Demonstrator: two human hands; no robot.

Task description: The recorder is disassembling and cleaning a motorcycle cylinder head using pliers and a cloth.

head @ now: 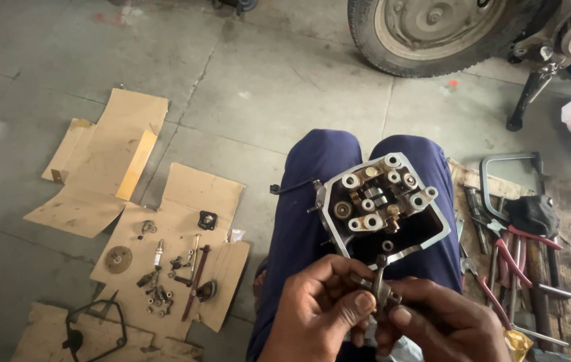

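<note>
- Both hands sit lowest in view: the left hand [322,305] and right hand [443,322] pinch a small metal rocker piece [379,285] between fingertips, closed on it.
- Oily steel, stiff and light, likely slippery; its narrow arm looks the surest place to hold.
- Behind it, a heavy engine head [383,204] rests on the knees.
- Pliers [510,251] lie right; small parts on cardboard [185,201] left.
</note>
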